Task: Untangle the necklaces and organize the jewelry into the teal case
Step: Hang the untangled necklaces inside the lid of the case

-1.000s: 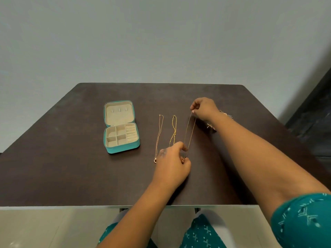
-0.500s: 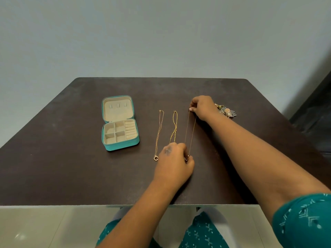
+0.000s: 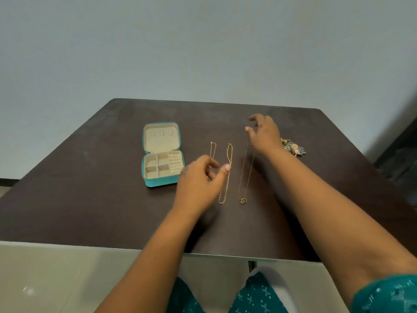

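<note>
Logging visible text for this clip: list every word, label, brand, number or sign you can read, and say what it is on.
None: no readable text shows anywhere in this view.
The teal case shows no logo or lettering, outside or inside its lid.
The dark table and the wall carry no marks.
The teal clothing bears only a pale pattern, not letters.

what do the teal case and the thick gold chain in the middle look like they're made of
Square teal case: probably faux leather outside, smooth with a slight sheen; cream lining looks like matte velvet. Thick gold chain: gold-toned metal, glinting links; solid or plated, cannot tell.
</note>
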